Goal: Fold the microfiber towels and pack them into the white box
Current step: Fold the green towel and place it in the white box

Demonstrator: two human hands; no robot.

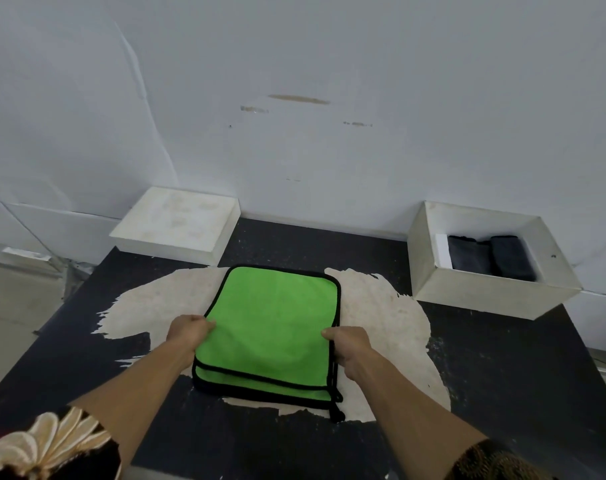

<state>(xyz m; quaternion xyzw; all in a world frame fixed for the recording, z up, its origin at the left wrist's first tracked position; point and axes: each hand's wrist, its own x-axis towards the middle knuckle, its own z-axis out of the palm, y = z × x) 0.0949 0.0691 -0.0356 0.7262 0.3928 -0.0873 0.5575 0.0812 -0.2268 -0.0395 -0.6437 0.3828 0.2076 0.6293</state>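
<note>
Green towel folded double, held at both side edges

Plush and bright, the green towel lies flat in the middle of the table, a dark surface whose coating has worn away to a pale, rough patch under the cloth. Black piping runs round its rounded corners. Two layers show at the near edge, the upper one set back a little, and a small black loop trails off the near right corner. The left hand pinches the towel's left edge with curled fingers. The right hand grips the right edge the same way. At the far right stands the white box, stiff-walled and open, with dark grey towels folded inside. A flat white block sits at the far left against the wall.
</note>
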